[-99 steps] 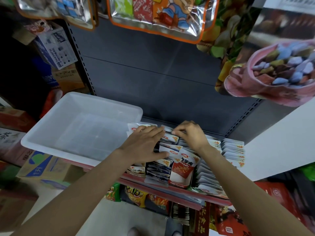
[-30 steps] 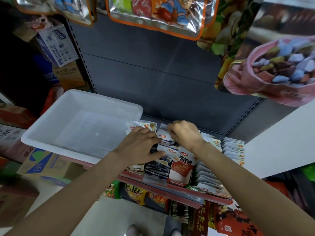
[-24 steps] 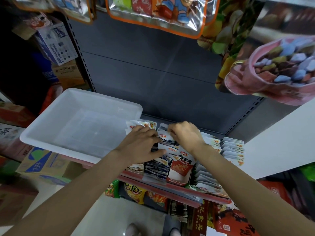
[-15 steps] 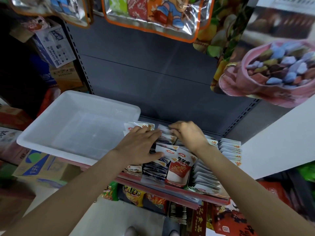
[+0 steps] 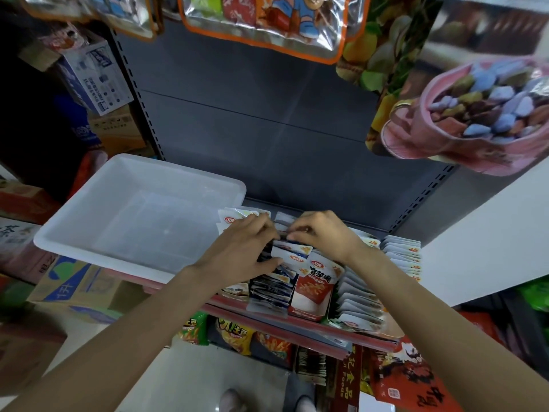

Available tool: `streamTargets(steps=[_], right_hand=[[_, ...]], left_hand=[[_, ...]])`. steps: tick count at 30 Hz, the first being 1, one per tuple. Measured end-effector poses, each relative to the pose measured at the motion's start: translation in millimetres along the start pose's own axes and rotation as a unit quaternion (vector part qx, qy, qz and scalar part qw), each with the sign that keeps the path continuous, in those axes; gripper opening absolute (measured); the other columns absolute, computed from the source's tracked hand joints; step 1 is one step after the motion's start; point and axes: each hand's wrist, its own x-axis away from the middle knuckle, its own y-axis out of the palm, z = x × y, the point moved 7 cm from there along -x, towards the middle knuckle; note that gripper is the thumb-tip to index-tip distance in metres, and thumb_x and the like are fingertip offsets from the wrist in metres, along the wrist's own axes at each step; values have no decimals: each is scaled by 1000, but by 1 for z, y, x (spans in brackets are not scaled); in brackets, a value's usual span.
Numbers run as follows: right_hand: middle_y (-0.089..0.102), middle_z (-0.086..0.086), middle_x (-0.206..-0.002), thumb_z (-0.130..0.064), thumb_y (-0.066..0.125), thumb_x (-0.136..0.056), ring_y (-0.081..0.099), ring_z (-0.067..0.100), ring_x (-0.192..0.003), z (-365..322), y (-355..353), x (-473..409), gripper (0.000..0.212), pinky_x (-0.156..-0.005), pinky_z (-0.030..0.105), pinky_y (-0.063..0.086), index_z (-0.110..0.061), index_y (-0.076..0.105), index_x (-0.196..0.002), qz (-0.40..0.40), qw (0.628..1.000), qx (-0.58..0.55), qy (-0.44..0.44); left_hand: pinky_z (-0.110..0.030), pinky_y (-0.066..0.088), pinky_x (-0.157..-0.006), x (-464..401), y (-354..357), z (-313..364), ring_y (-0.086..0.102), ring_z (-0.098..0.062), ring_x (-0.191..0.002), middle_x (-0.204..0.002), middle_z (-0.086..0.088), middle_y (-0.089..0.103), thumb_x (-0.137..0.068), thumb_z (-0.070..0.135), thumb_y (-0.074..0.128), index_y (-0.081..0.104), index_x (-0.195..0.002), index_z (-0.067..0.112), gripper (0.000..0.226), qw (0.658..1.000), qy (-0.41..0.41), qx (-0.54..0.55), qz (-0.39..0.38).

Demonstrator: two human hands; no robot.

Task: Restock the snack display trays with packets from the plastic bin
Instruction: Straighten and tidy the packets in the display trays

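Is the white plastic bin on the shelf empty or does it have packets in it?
Empty. The white plastic bin shows only its bare translucent floor; no packets lie in it. Both hands work at the display trays beside it.

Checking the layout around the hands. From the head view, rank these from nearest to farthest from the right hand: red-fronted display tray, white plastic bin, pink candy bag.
From the right hand:
1. Red-fronted display tray, just below it on the shelf.
2. White plastic bin, left on the shelf.
3. Pink candy bag, hanging upper right.

White plastic bin [image 5: 89, 233]; white-and-red snack packets [image 5: 315, 281]; grey shelf back [image 5: 267, 129].
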Motion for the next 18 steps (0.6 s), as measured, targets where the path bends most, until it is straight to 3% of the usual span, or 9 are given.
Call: streamTargets(steps=[4, 7, 10, 12, 15, 18], right_hand=[[69, 2, -87, -19, 57, -92, 62, 18, -79, -5, -3, -8, 13, -74, 36, 50, -18, 70, -93, 23, 998, 60, 5], [67, 7, -83, -15, 54, -88, 61, 28, -79, -2, -8, -10, 11, -67, 34, 48, -14, 65, -88, 44, 988, 140, 39], [65, 8, -83, -17, 57, -85, 58, 30, -79, 6, -9, -7, 3, -66, 34, 47, -14, 58, -86, 39, 988, 133, 72], [59, 6, -76, -19, 59, -87, 55, 28, -73, 6, -3, -4, 10, -62, 34, 43, -14, 51, -82, 21, 991, 107, 71], [49, 4, -68, -16, 55, -90, 47, 26, -65, 1, 1, -2, 23, -56, 32, 35, -16, 41, -73, 27, 991, 116, 61], [49, 8, -70, -7, 49, -90, 45, 28, -64, 2, 3, -3, 39, -56, 32, 35, -22, 26, -61, 11, 985, 158, 75]], left_hand=[[-33, 46, -87, 1, -2, 5, 50, -18, -101, -110, -2, 49, -89, 46, 50, 65, -112, 14, 42, 1000, 27, 0, 12], [-32, 48, -87, 4, -2, 7, 50, -17, -103, -111, 0, 52, -86, 49, 37, 71, -98, 20, 46, 999, 45, -25, 9], [-31, 48, -91, 7, 4, 8, 55, -15, -107, -118, 2, 58, -88, 54, 23, 68, -106, 17, 61, 998, 45, 11, -41], [-30, 44, -98, 7, 10, 5, 53, -15, -115, -128, 2, 56, -87, 56, 15, 64, -113, 16, 69, 997, 36, 28, -58], [-29, 41, -101, 6, 12, 5, 50, -16, -120, -133, 1, 53, -93, 53, 22, 62, -118, 16, 59, 997, 42, 24, -64], [-29, 46, -90, 6, 11, 5, 55, -17, -112, -124, 1, 58, -99, 44, 35, 61, -117, 16, 43, 996, 39, 21, -75]])
